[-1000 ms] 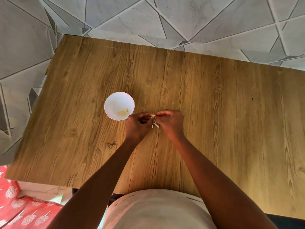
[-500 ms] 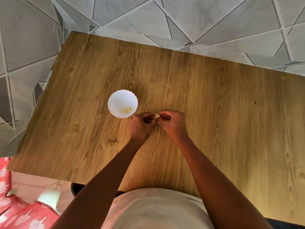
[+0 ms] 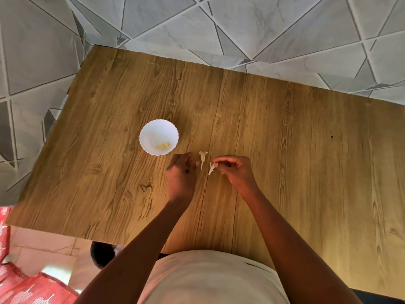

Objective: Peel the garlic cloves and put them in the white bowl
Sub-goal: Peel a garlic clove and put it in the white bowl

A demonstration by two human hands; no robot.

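Note:
The white bowl [image 3: 151, 130] stands on the wooden table [image 3: 285, 150], with pale yellow peeled garlic [image 3: 163, 145] lying in it. Just right of and nearer than the bowl is my left hand [image 3: 181, 172], fingers curled; at its fingertips is a garlic piece [image 3: 202, 158] with papery white skin sticking up. Whether a clove sits inside the fingers is hidden. My right hand [image 3: 235, 170] is a short gap further right and pinches a torn strip of garlic skin [image 3: 212, 167] between thumb and forefinger.
The table's far edge meets a grey tiled wall [image 3: 219, 29]. A red patterned cloth [image 3: 26, 288] lies on the floor at the lower left, below the table's near edge.
My hands, joined over the garlic before, have pulled apart. A strip of skin came away in my right hand. The camera view has also shifted slightly.

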